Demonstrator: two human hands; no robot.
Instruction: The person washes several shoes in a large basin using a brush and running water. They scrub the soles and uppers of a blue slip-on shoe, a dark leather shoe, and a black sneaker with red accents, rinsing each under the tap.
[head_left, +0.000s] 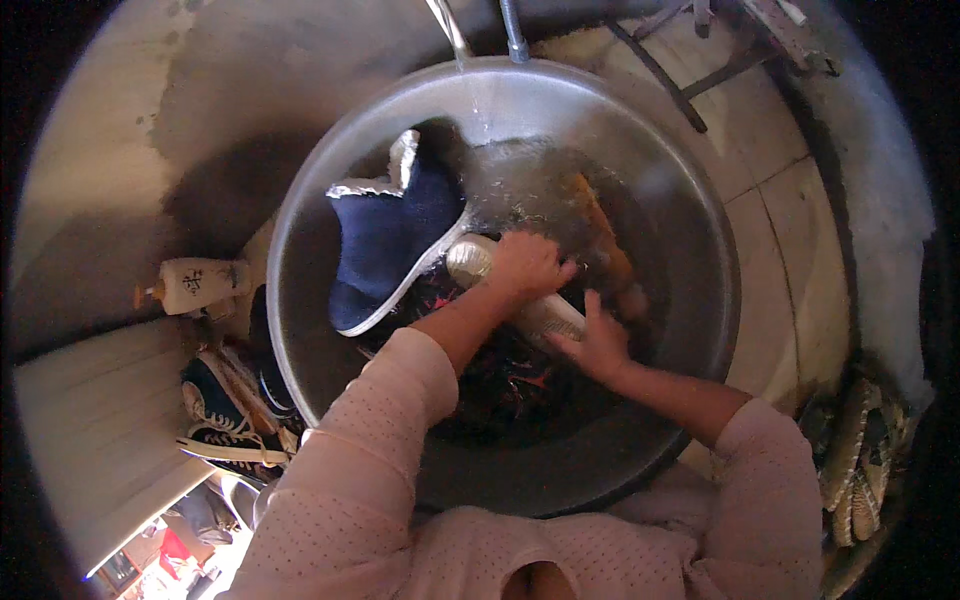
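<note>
A large round metal basin (525, 480) holds water and footwear. My left hand (529, 264) lies over the middle of a shoe with a pale sole (471, 259), whose sole faces up; its fingers are partly hidden. My right hand (600, 341) is at the lower end of that shoe, thumb raised and apart; whether it grips the shoe is unclear. A dark blue boot (405, 225) with a light lining and white sole edge rests on its side at the left of the basin. A long orange-brown thing (604, 232) lies in the water at the right. Dark and red items sit beneath my hands.
Water runs from a pipe (448, 26) at the back rim, beside a grey hose (513, 34). A pale bottle (196, 285) and several lace-up shoes (225, 420) are left of the basin. More shoes (859, 457) lie at right; a metal frame (675, 97) stands at back right.
</note>
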